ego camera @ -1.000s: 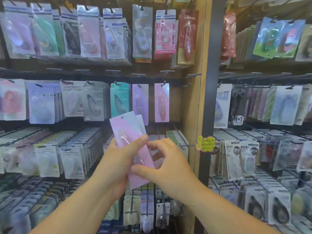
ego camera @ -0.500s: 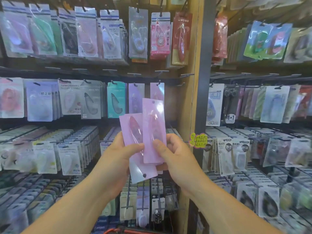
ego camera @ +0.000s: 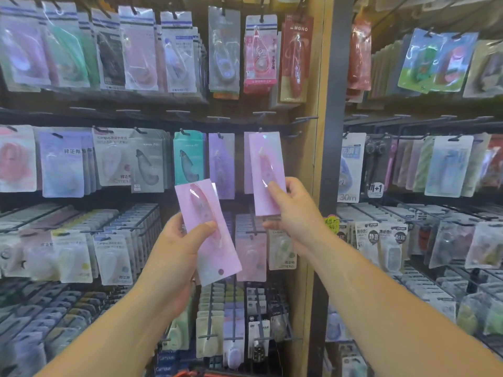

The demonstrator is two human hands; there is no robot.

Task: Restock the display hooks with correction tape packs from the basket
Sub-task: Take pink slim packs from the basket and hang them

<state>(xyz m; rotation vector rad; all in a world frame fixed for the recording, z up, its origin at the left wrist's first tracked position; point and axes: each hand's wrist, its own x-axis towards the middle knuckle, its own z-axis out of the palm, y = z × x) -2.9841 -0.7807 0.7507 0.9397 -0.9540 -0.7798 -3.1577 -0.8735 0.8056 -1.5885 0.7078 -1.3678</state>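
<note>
On the left, rows of hanging packs fill the shelving, most hooks well stocked. The left hand point(ego camera: 174, 246) is grasping the spare packs point(ego camera: 196, 202), thumb across the front and fingers curled behind. They tilt to the left with the hang hole at the bottom, so they are held upside down, near the person and well short of the shelf. There are at least two, a pink one in front and a paler one behind it; the exact count cannot be told.

Further right in the middle row hang a teal pack point(ego camera: 187, 159) and a purple pack point(ego camera: 221, 164). Just right of these, the right hand point(ego camera: 294, 213) pinches the lower half of a single pink pack point(ego camera: 265, 164), held upright and raised to the far shelf. Its hole sits just below the hook point(ego camera: 259, 129), in front of a like pack point(ego camera: 246, 161) already hanging there. Whether the hole is on the hook yet cannot be told.

The step in hand looks like hanging this one pack. The next move likely calls for lining the hole up with the hook tip, pushing the pack back along it, then letting go and taking another from the left hand, turned right way up. A wooden post point(ego camera: 307, 159) closes the bay on the right
</note>
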